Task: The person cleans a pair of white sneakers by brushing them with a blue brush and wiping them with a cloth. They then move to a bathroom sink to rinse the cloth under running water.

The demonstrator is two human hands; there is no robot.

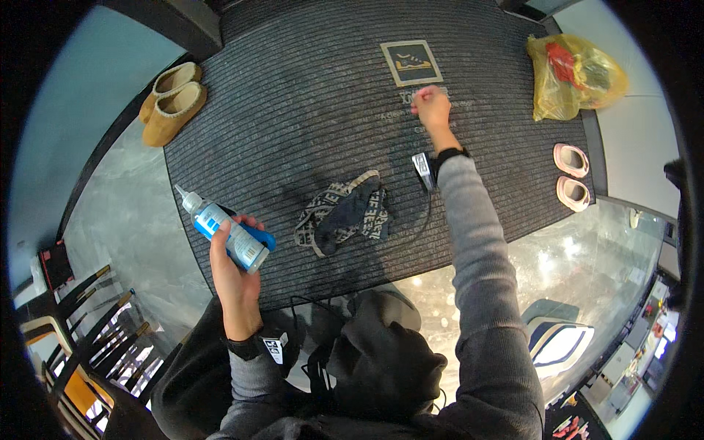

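Note:
My left hand (237, 253) grips a clear squeeze bottle (228, 236) with a blue label and a pointed nozzle, tilted up to the left. A blue object, partly hidden behind the bottle, is in the same hand. Over the printed part of the dark ribbed mat (308, 126), my right hand (432, 107) is raised with its fingers curled; whether something small is between them cannot be told. Between my arms, a pair of dark patterned fabric shoes (344, 214) lies on the mat, one overlapping the other.
Tan fleece-lined slippers (175, 104) stand at the mat's left edge. A yellow plastic bag (575, 77) lies at the upper right, above pink slippers (572, 177). Dark cables run near both wrists. Chairs (82, 341) stand at the lower left.

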